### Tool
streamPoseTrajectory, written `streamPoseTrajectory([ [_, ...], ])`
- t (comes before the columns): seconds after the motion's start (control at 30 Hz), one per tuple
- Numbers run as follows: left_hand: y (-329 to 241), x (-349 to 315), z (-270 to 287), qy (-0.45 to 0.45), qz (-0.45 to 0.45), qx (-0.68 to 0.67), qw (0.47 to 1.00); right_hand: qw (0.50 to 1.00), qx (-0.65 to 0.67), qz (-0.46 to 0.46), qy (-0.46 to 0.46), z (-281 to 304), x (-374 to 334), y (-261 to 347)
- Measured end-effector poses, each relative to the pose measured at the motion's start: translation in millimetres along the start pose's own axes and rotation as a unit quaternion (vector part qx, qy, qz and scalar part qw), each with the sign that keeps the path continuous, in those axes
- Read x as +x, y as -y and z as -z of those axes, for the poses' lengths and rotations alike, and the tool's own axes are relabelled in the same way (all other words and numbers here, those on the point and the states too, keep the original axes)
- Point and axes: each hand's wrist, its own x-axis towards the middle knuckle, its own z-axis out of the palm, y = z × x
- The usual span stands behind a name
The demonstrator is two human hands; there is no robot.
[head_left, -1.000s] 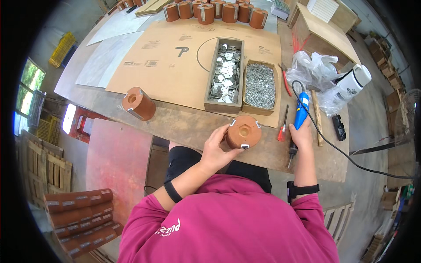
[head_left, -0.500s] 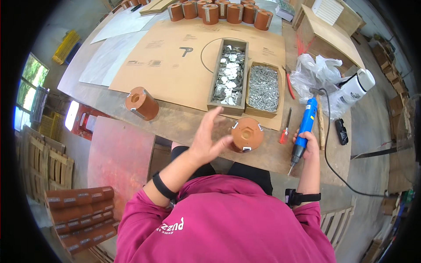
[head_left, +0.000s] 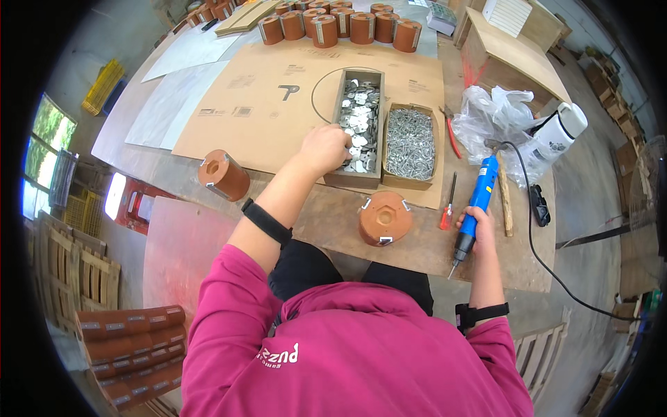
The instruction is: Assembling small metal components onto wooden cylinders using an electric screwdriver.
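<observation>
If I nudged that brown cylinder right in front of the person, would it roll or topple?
The brown cylinder appears to stand on a flat end, so a gentle push would probably slide it rather than roll it. Its broad, squat shape suggests it won't tip easily. On its curved side it might roll, perhaps bumpily, given the metal fittings around its rim.

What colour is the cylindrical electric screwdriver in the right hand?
Electric screwdriver: blue, with black nose; head view.

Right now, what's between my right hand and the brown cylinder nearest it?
In the head view, a red-handled screwdriver lies on the table between that cylinder and your right hand.
</observation>
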Motion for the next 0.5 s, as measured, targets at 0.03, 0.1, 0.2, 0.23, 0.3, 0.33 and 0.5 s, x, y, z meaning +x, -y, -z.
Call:
streamPoseTrajectory([
  [0.03, 0, 1, 1, -0.001, -0.001, 0.000, 1.000, 1.000, 0.001, 0.001, 0.000, 0, -1, 0],
  [0.1, 0, 4, 2, 0.021, -0.013, 0.029, 0.999, 1.000, -0.006, 0.007, -0.001, -1, -2, 1],
  [0.2, -1, 8, 5, 0.032, -0.012, 0.033, 0.999, 1.000, 0.009, 0.014, 0.007, 3, 2, -2],
  [0.23, 0, 9, 6, 0.032, -0.012, 0.034, 0.999, 1.000, 0.010, 0.014, 0.007, 2, 2, -2],
  [0.3, 2, 12, 7, 0.047, 0.024, -0.041, 0.998, 1.000, 0.013, 0.014, 0.007, 1, 1, -1],
  [0.33, 3, 12, 8, 0.047, 0.022, -0.041, 0.998, 1.000, 0.013, 0.015, 0.006, 0, 0, -1],
  [0.5, 7, 10, 13, 0.086, 0.055, -0.485, 0.869, 1.000, 0.007, 0.007, 0.006, -2, -1, 0],
])
